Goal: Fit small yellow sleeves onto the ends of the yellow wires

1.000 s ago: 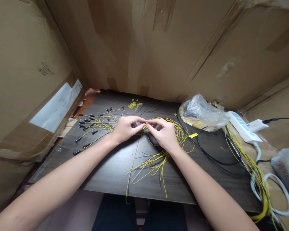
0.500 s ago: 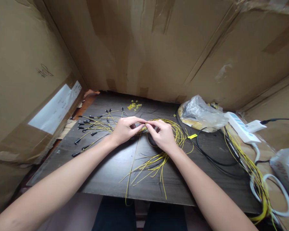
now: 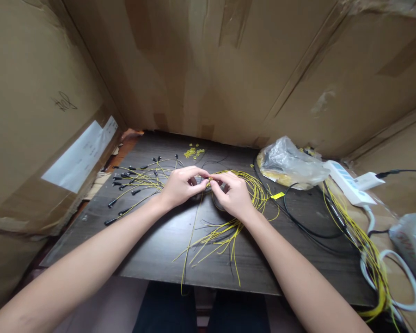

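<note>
My left hand [image 3: 182, 187] and my right hand [image 3: 234, 192] meet over the middle of the dark table, thumbs and forefingers pinched tip to tip. Between them shows a small yellow piece [image 3: 210, 179], too small to make out clearly; it seems to be at a thin yellow wire. Beneath and beside my right hand lies a coiled bundle of yellow wires [image 3: 258, 192], its loose ends [image 3: 225, 231] fanned toward me. Left of my left hand, wires spread out with black connectors [image 3: 125, 175] on their tips. Part of the bundle is hidden under both hands.
Small yellow pieces [image 3: 193, 151] lie scattered at the back of the table [image 3: 152, 249]. To the right are a clear plastic bag [image 3: 287, 162], black cables [image 3: 308, 231], a white power strip [image 3: 348, 182] and more yellow wires [image 3: 376, 273]. Cardboard walls [image 3: 194, 69] enclose the back and sides.
The fingertips have shifted slightly apart, and a little more of the yellow piece shows between them. The wires on the table lie as before.
</note>
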Action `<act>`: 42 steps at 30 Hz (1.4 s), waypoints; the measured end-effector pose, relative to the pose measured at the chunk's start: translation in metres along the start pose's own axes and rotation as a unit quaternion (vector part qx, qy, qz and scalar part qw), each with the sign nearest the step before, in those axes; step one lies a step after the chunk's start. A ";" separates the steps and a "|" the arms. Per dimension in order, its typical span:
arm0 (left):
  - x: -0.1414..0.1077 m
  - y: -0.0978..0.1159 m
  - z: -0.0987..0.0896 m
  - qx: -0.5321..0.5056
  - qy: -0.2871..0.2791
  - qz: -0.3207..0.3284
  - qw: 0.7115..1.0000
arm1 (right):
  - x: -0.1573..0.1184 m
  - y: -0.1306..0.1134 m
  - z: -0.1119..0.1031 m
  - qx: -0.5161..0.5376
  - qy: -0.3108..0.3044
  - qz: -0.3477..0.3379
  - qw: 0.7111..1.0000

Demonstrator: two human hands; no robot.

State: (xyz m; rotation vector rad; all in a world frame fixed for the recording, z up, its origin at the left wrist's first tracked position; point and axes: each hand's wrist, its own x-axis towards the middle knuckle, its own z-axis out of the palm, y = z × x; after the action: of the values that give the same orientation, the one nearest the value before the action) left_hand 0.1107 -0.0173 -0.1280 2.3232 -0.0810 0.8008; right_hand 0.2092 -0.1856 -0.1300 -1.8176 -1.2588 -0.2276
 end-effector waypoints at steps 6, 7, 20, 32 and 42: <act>0.001 0.000 0.000 -0.007 0.001 -0.011 1.000 | 0.000 0.000 -0.001 -0.009 0.007 0.004 1.000; 0.001 0.001 -0.001 -0.008 0.001 -0.015 1.000 | 0.000 0.000 -0.001 -0.010 0.011 0.003 1.000; 0.003 0.001 -0.001 -0.011 0.005 0.000 1.000 | 0.000 0.001 -0.001 -0.032 0.013 0.015 0.999; 0.001 0.000 0.001 -0.011 0.010 -0.019 1.000 | -0.001 -0.001 -0.002 -0.035 0.022 0.015 0.999; 0.001 -0.002 0.000 -0.019 0.002 0.003 1.000 | -0.001 0.000 -0.001 -0.035 0.013 0.013 0.999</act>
State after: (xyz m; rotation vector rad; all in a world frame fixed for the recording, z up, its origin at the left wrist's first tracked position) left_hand 0.1123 -0.0162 -0.1285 2.2867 -0.1016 0.8006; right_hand 0.2092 -0.1876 -0.1301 -1.8843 -1.2206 -0.2837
